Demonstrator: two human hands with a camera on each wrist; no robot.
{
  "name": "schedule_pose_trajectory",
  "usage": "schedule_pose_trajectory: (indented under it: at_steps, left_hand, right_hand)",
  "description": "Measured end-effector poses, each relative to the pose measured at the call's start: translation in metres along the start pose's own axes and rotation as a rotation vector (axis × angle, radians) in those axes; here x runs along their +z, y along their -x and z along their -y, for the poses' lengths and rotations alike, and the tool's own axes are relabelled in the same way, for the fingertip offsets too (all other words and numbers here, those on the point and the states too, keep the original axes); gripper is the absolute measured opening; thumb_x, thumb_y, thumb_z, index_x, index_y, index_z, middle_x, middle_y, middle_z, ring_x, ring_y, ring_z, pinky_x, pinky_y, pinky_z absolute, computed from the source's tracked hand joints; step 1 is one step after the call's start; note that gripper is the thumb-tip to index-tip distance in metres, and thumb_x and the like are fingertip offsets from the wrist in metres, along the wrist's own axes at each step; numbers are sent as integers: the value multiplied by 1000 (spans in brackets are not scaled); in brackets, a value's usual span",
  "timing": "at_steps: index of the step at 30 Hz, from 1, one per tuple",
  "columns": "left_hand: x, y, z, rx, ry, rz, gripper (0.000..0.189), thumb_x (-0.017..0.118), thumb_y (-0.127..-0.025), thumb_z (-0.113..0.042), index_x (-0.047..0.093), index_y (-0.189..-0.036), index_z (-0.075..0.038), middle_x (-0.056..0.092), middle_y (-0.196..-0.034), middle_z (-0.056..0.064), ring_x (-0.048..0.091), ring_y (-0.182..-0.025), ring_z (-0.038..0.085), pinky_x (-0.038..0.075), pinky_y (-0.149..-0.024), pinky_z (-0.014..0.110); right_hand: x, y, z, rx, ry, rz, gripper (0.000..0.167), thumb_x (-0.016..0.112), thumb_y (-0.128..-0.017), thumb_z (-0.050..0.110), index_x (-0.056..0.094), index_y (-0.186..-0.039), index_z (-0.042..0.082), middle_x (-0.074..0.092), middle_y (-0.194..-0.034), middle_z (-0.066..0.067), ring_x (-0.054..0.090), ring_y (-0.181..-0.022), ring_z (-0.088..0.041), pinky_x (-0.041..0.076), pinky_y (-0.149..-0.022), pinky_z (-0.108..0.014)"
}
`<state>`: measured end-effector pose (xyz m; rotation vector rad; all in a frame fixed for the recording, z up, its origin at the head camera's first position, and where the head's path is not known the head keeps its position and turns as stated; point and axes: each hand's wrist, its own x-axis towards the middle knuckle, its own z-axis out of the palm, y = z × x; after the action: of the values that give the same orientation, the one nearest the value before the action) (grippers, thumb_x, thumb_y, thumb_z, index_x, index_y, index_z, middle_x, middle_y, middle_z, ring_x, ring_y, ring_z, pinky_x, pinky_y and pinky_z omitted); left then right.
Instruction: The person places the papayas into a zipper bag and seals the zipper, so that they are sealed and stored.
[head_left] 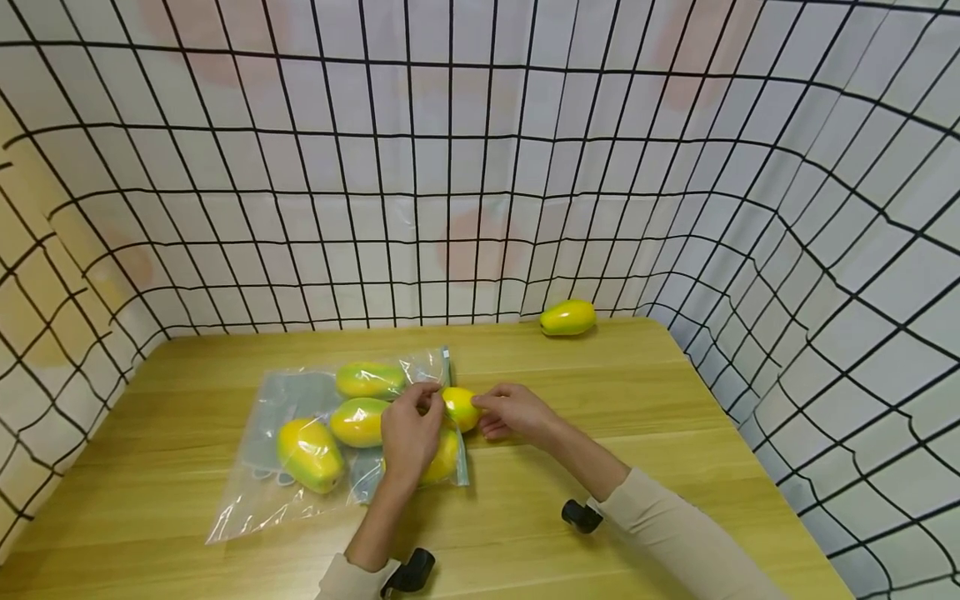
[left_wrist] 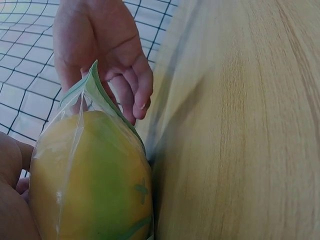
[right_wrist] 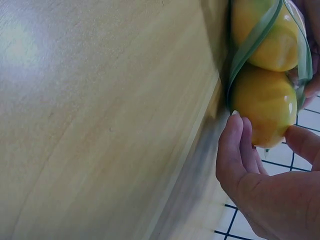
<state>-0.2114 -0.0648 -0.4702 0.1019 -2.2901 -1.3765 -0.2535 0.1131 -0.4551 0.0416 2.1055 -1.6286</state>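
Well, my right hand [head_left: 517,412] pinches the fruit [head_left: 460,408] at the bag [head_left: 292,396]'s mouth, my left hand [head_left: 412,433] its lip [head_left: 462,468]; should that lip slip, it could fold inward and block the fruit

Looks like a small lab-type booth: walled by gridded sheeting [head_left: 467,167] from nine through twelve to three o'clock, filled toward six by a wooden table [head_left: 510,533], used with wrist cameras [head_left: 414,572].

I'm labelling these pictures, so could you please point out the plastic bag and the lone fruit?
Plastic bag [head_left: 242,507], head view: its lower left part.
Lone fruit [head_left: 568,318], head view: its middle.
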Motion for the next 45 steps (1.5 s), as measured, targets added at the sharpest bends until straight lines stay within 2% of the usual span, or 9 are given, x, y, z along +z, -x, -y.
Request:
schedule_pose_trajectory:
  at_steps: [13, 22, 28, 36, 45]
  left_hand:
    - [-1, -1, -1, 17, 14, -2, 16, 65, -92, -12, 79, -99, -7, 71, -74, 2, 55, -60, 13, 44, -54, 24]
    - [-1, -1, -1, -6, 23, 12, 16, 65, -92, -13, 78, -99, -8, 70, -73, 1, 55, -61, 13, 45, -55, 24]
    - [-1, -2, -1, 3, 38, 4, 15, 66, -91, -12, 78, -99, -7, 71, -72, 2, 54, -58, 12, 43, -52, 23]
    - [-2, -2, -1, 3, 66, 38, 17, 64, -92, -11, 77, -101, -5, 71, -71, 2, 50, -50, 10, 38, -44, 23]
    - [-1, -2, -2, -8, 66, 49, 17, 65, -91, -11, 77, -101, -5, 70, -71, 1, 51, -53, 11, 39, -46, 23]
  right_hand:
    - [3, 0, 3, -3, -24, 46, 31, 61, -100, 24, 60, -114, -3, 71, -101, -23, 72, -81, -22, 61, -82, -40]
    - [5, -2, 3, 13, -71, 64, 30, 64, -99, 23, 60, -114, -3, 72, -103, -23, 73, -83, -23, 61, -83, -40]
    - [6, -4, 1, 14, -105, 84, 26, 63, -99, 20, 62, -111, -3, 74, -100, -19, 74, -84, -22, 61, -84, -38]
    - [9, -7, -2, -8, -131, 120, 25, 62, -99, 17, 64, -111, -4, 75, -98, -14, 72, -85, -18, 60, -88, -37]
    - [13, -7, -2, -28, -120, 166, 23, 61, -99, 16, 64, -112, -3, 71, -94, -9, 70, -85, -17, 58, -93, -41]
